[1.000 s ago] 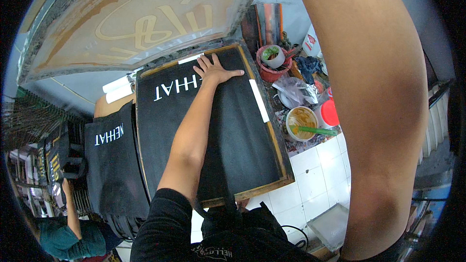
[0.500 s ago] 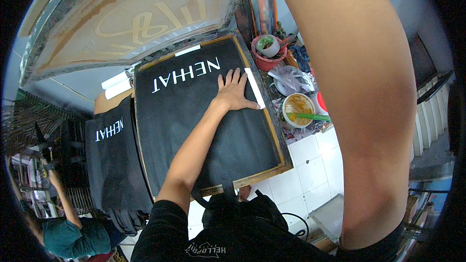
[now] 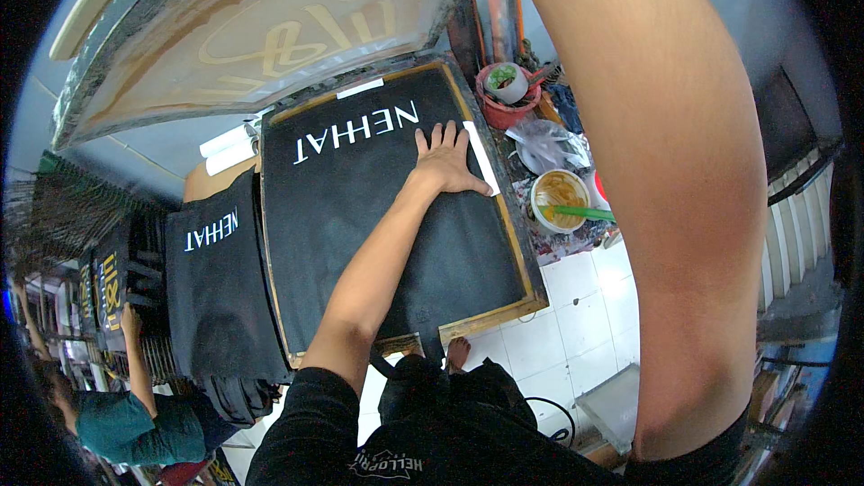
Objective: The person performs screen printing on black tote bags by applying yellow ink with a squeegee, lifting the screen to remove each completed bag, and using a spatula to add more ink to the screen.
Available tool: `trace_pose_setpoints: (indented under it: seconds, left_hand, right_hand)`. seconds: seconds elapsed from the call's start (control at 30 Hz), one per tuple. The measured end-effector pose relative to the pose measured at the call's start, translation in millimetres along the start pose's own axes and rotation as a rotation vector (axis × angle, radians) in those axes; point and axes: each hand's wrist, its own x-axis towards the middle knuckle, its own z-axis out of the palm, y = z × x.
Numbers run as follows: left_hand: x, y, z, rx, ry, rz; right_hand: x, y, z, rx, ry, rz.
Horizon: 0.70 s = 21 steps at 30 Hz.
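Note:
A black cloth tote bag (image 3: 351, 225) with white lettering lies flat on a wood-edged board (image 3: 531, 300). My left hand (image 3: 443, 165) rests on its upper right part, palm down with fingers spread, the thumb near a white tape strip (image 3: 482, 162) along the board's edge. Above the far side of the board a printing screen (image 3: 162, 99) is tilted up, with a pale yellow design in its mesh. My right arm (image 3: 666, 180) reaches up past the top edge of the picture; its hand is out of sight.
Beside the board on the left lies another black printed bag (image 3: 211, 288). On the right are a tub of yellowish ink (image 3: 560, 187) with a green-handled tool, a plastic bag (image 3: 551, 146) and a red pot (image 3: 510, 112). A co-worker (image 3: 135, 418) stands at lower left.
The whole view has shifted slightly, the board now sitting a little further right. My left hand stays spread on the bag. Dark pieces with yellow and white print now show by the co-worker's hand.

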Motion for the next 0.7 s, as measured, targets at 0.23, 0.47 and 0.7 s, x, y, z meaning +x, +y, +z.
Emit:
trace_pose_setpoints:
  seconds: [0.23, 0.47, 0.7]
  left_hand:
    - [35.2, -72.1, -26.5, -0.102, 0.272, -0.259]
    - [56.2, -130.8, -40.0, -0.025, 0.223, -0.490]
    - [54.9, -140.7, -29.7, -0.016, 0.163, -0.511]
  right_hand:
    - [1.7, -5.0, 0.5, 0.018, -0.001, 0.083]
    - [19.4, 6.7, 7.3, -0.032, 0.012, 0.022]
    - [24.6, 0.4, 8.9, -0.027, -0.018, 0.111]
